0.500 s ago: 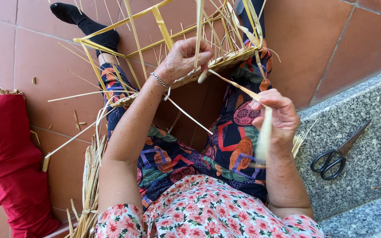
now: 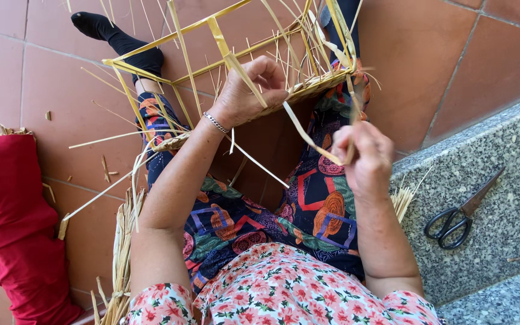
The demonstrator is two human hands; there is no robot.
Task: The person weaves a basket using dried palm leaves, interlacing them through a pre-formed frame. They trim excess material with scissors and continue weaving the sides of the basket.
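Red floor tiles [image 2: 61, 72] lie below; left hand [image 2: 249, 90] clamps the woven straw frame [image 2: 212, 66], right hand [image 2: 367, 156] pinches a straw strip [image 2: 308, 137]; scissors [image 2: 461, 213] rest nearby.

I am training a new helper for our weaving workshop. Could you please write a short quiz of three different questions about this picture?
1. True or false: the black-handled metal scissors lie on the grey speckled stone step.
2. Multiple choice: what does the left hand grip? A) the red cloth bundle B) the rim of the half-woven yellow straw basket C) the scissors
3. Fill in: the right hand pinches a flat pale straw ____.

Key: 1 true; 2 B; 3 strip.
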